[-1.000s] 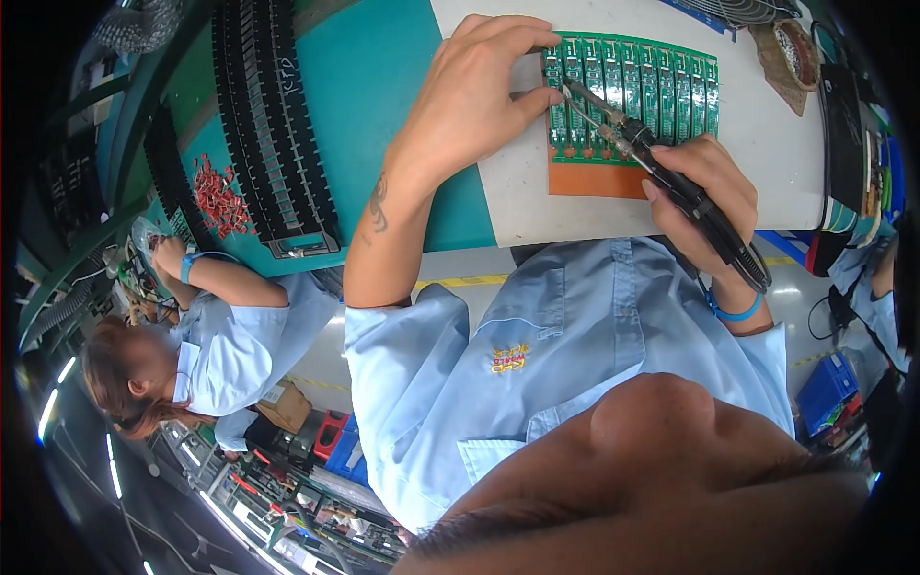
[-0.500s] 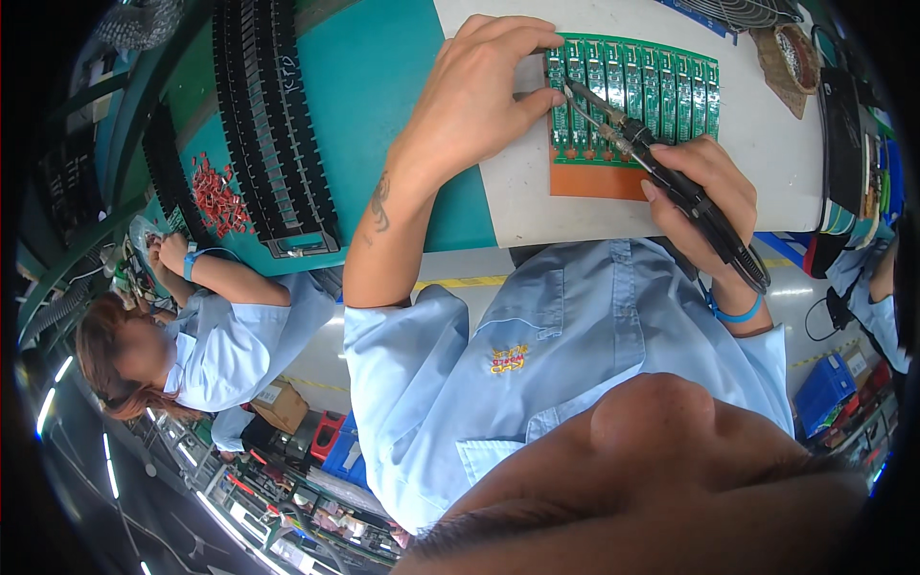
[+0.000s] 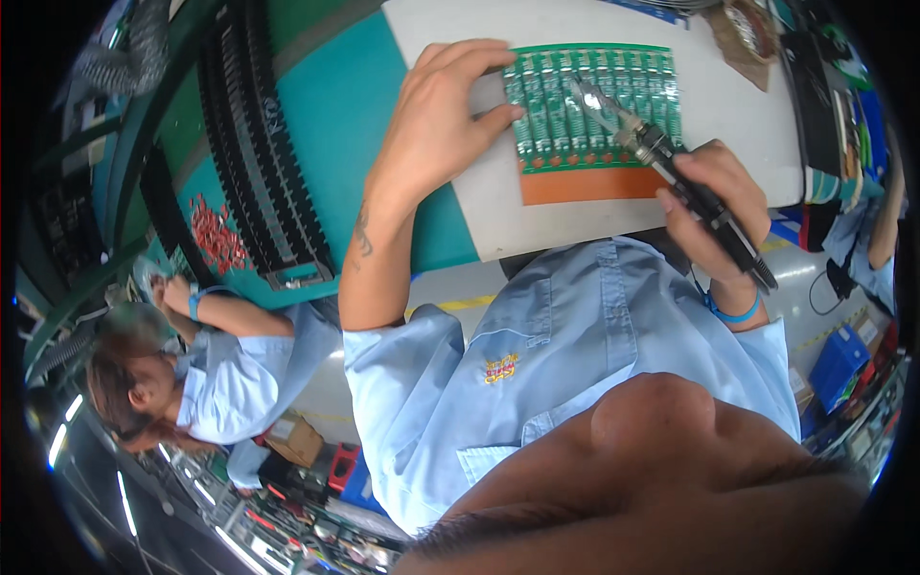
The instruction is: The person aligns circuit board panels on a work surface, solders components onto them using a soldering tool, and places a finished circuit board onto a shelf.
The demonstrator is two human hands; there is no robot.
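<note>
A green circuit board panel (image 3: 540, 110), divided into several narrow upright strips, lies on top of an orange sheet (image 3: 575, 189) whose near part sticks out below it. At the panel's left edge, my left hand (image 3: 441, 120) presses with forefinger and thumb, the forefinger by the upper corner and the thumb lower down. My right hand (image 3: 714, 196) is wrapped around a black soldering iron (image 3: 707, 209) with a thin metal guide along its front. Its tip is over the upper middle strips; whether it touches them I cannot tell.
Long black slotted racks (image 3: 259, 144) stand on the green mat (image 3: 331, 105) at left, beside a pile of small red parts (image 3: 218, 235). A brown paper-wrapped container (image 3: 743, 38) sits at the far right. A co-worker in a blue shirt (image 3: 235, 379) works at left.
The soldering iron's tip has moved right across the panel, from the leftmost strips toward the middle. My left hand keeps its place on the panel's edge. The whole view has shifted and tilted slightly.
</note>
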